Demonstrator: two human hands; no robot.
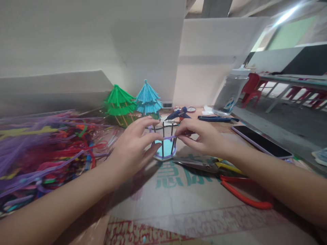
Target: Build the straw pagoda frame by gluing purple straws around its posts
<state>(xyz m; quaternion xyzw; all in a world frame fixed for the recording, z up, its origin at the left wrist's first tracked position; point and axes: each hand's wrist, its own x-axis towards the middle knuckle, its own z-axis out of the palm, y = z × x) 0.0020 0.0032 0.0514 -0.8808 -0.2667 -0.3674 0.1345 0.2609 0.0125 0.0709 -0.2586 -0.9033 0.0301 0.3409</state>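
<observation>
Small frame (162, 150) has dark posts (163, 130) on purple-edged, pale-blue base (168, 147); right hand (200, 136) pinches purple strip (169, 137), left hand's (135, 143) hold unclear.

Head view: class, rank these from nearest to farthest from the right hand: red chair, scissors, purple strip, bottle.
From the right hand:
1. Purple strip: at its fingertips.
2. Scissors: just below it in view, partly under the forearm.
3. Bottle: behind it, to the right, on the table.
4. Red chair: beyond the table.
</observation>
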